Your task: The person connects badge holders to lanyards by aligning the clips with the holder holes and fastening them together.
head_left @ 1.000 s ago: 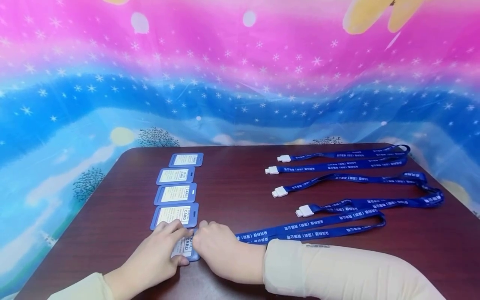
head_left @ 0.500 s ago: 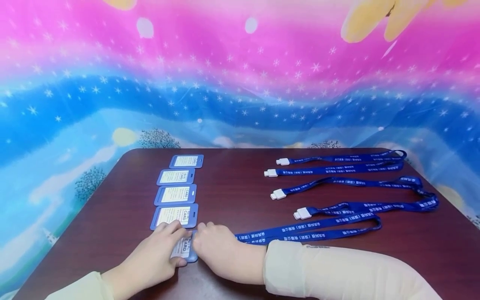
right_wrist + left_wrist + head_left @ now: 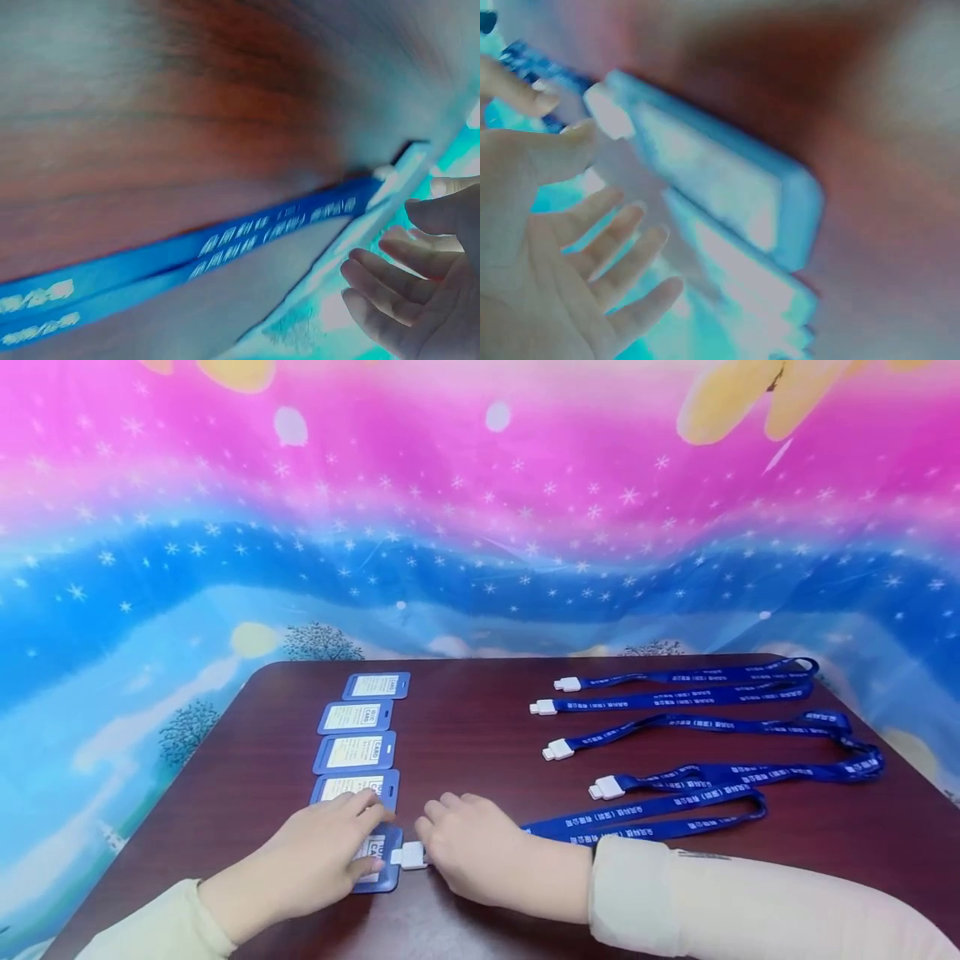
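Badge [image 3: 384, 845] is lying flat on the counter [image 3: 465, 735], at the near end of a column, with a white clip [image 3: 412, 856] meeting its right edge. Clip joining badge seems to be the step in hand and is looking nearly done; the next move is calling for a light tug to check the hold, then both hands lifting clear. The left hand [image 3: 315, 843] is spreading its fingers over the badge, gripping nothing; with its wrist view blurring, whether a fingertip is touching is hard to tell. The right hand [image 3: 487, 860] is curving loosely above the strap [image 3: 615, 814], holding nothing. Beyond, four more badges [image 3: 356, 752] are lining up, one showing "ID/IC CARD". Four other straps [image 3: 660, 700] are stretching rightward, bearing white Chinese print; 有限公司 is showing on the near strap. Behind, a snowflake-patterned backdrop [image 3: 480, 510] is hanging.
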`<state>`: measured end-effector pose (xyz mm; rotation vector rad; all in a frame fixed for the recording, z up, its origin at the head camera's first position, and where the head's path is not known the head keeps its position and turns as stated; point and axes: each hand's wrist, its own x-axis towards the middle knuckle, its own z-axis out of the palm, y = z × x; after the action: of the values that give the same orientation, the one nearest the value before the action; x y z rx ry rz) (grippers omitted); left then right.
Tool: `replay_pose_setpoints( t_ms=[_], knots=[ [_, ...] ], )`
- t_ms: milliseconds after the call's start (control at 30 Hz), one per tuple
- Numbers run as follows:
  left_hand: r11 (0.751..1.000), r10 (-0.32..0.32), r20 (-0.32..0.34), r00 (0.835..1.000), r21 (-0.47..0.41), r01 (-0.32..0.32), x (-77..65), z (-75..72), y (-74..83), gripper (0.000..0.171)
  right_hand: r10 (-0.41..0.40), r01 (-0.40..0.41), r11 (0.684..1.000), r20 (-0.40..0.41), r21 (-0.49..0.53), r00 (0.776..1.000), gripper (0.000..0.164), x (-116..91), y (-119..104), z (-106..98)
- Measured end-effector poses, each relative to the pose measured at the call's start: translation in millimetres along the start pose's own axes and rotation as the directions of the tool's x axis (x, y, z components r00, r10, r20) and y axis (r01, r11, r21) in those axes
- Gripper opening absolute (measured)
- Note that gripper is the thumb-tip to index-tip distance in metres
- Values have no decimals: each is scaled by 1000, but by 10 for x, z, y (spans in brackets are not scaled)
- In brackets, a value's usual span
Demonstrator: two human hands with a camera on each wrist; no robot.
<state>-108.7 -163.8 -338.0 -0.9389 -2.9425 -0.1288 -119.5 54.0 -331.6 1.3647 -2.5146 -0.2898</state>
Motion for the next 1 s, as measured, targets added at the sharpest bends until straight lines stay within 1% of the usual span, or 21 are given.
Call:
replay_pose_setpoints(
  t_ms=[100,200,300,400,467,567,700,800,1000],
  knots=[
    [1000,25,12,1000,11,-26,51,-88,8,33,34,-34,999,-5,10,999,25,-59,99,-35],
    [998,51,44,998,45,-53,78,-127,7,28,73,-72,997,-24,26,997,27,-134,204,-46],
    [991,90,44,995,100,-94,89,-103,-9,25,96,-94,995,-60,34,994,25,-239,314,-36],
    [984,116,22,993,132,-118,86,-57,-31,24,115,-112,993,-104,35,988,23,-362,419,-18],
    [984,125,5,992,127,-125,82,-36,-42,22,135,-130,990,-116,46,984,22,-444,484,-14],
    [986,139,-31,990,100,-135,86,-16,-38,16,174,-167,983,-100,81,980,22,-566,566,-12],
    [981,185,-77,980,76,-179,97,12,-9,8,215,-206,973,-84,100,973,23,-737,664,20],
    [976,207,-85,975,78,-201,98,28,6,8,240,-231,969,-104,92,965,23,-865,742,59],
    [979,197,-79,977,61,-192,95,35,2,9,311,-300,949,-135,96,941,21,-1069,910,151]
  ],
)
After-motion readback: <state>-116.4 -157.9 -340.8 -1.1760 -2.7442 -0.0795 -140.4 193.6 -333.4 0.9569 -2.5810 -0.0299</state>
